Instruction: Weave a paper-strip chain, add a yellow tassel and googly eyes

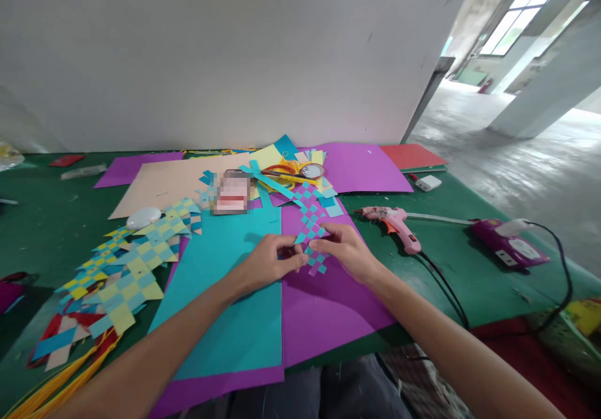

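A narrow woven paper strip [310, 213], checkered in turquoise and purple, is held between my two hands above the purple sheet. My left hand [275, 257] pinches its left edge near the lower end with thumb and fingers. On the other side, my right hand [345, 247] grips the strip's right edge, thumb on top. A loose turquoise paper strip [277, 184] reaches toward the woven piece's upper end. Beneath the hands lie a large turquoise sheet [225, 306] and a purple sheet [328, 325], side by side.
A pink glue gun [394, 223] with a black cord lies right, near a purple power strip [507, 243]. Woven checkered pieces [145, 256] and yellow tassels [89, 369] pile up left, beside a white mouse-shaped object [143, 218]. Scissors [286, 170] rest behind. A white panel [225, 62] stands at the back.
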Demonstrator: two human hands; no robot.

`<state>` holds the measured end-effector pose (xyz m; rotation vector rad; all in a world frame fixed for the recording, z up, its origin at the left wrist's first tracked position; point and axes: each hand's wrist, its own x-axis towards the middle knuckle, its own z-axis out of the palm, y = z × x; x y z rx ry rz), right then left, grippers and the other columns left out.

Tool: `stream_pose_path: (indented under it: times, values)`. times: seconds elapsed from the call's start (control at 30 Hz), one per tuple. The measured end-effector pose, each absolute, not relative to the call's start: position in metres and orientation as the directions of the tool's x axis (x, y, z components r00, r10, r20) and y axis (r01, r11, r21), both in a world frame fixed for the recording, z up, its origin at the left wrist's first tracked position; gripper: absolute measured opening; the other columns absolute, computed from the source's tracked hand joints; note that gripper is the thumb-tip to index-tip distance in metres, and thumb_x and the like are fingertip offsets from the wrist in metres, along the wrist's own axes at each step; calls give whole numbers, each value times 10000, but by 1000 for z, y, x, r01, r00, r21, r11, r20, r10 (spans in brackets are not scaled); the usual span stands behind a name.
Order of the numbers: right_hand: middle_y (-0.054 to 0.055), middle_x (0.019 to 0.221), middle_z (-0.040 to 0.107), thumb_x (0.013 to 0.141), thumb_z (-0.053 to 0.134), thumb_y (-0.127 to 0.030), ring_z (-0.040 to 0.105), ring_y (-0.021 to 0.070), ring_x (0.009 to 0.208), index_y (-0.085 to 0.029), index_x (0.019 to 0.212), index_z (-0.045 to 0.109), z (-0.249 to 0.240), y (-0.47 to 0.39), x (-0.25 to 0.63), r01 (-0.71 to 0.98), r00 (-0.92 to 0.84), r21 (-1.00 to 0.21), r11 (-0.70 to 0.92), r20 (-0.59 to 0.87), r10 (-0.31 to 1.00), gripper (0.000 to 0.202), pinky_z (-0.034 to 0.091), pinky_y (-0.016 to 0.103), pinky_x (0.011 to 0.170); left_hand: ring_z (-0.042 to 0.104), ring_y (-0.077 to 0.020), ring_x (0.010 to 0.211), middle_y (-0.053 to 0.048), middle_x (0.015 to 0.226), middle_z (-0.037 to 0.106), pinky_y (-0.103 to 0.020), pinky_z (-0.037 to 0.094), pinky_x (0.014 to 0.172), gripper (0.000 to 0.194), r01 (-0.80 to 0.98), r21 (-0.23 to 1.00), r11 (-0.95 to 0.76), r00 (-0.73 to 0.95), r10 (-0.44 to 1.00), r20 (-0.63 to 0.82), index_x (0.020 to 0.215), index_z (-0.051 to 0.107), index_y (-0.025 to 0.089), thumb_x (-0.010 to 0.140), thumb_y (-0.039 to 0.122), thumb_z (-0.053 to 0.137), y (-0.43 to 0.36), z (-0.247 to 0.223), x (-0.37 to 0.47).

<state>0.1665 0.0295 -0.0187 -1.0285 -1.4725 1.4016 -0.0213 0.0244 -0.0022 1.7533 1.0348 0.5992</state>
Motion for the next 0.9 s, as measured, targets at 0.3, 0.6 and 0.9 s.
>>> stream_pose_path:
  times: [0.3, 0.6, 0.9]
  values:
    - [-65, 581, 305, 761, 657, -429, 305, 90, 549, -199, 594, 401, -17, 30, 167, 61, -341, -996, 69, 44, 939, 383, 229, 262, 525, 532, -148, 632, 5, 630, 567, -245, 403, 585, 228, 384, 898, -215, 478, 878, 5, 648, 563, 162, 803, 329, 578, 29, -6, -26]
    - [-20, 619, 539, 807, 636, -385, 454, 98, 569, -168, 687, 609, -16, 31, 168, -3, -344, -996, 84, 80, 935, 250, 339, 259, 559, 335, -103, 551, 51, 568, 318, -234, 271, 513, 360, 440, 863, -250, 441, 897, 34, 574, 429, 175, 812, 404, 573, 30, -7, -24]
    - [-49, 559, 477, 776, 667, -415, 437, 87, 534, -171, 638, 569, -14, 30, 166, 33, -319, -999, 20, 8, 948, 296, 326, 245, 525, 242, -97, 550, 56, 590, 205, -259, 192, 514, 408, 440, 844, -307, 520, 853, 40, 557, 300, 187, 819, 332, 577, 28, -5, -25]
